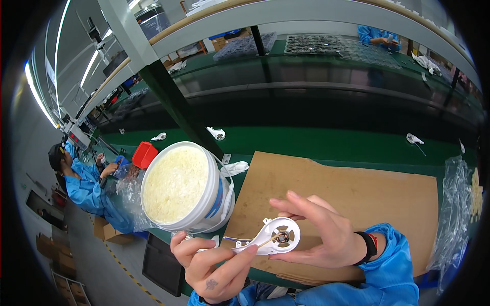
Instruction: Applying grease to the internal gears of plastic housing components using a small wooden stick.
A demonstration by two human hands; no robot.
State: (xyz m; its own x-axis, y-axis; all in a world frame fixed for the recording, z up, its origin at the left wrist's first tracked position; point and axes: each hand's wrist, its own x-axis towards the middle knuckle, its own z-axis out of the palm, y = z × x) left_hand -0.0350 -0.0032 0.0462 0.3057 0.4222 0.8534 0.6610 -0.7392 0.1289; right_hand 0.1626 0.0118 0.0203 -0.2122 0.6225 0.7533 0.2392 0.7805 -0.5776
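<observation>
Closest, the left hand [214, 268] pinches a thin stick [265, 241], its tip at the hub of a white plastic part [278, 235]. At three o'clock, the right hand [319, 232] grips that part. Greasing looks underway; next needs a steady dab, with the tub [186, 186] at eleven o'clock.

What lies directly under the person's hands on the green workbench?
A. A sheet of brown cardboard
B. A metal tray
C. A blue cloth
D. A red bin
A: the right hand holds the white plastic part over a sheet of brown cardboard spread on the green workbench, beside the white bucket.
</observation>
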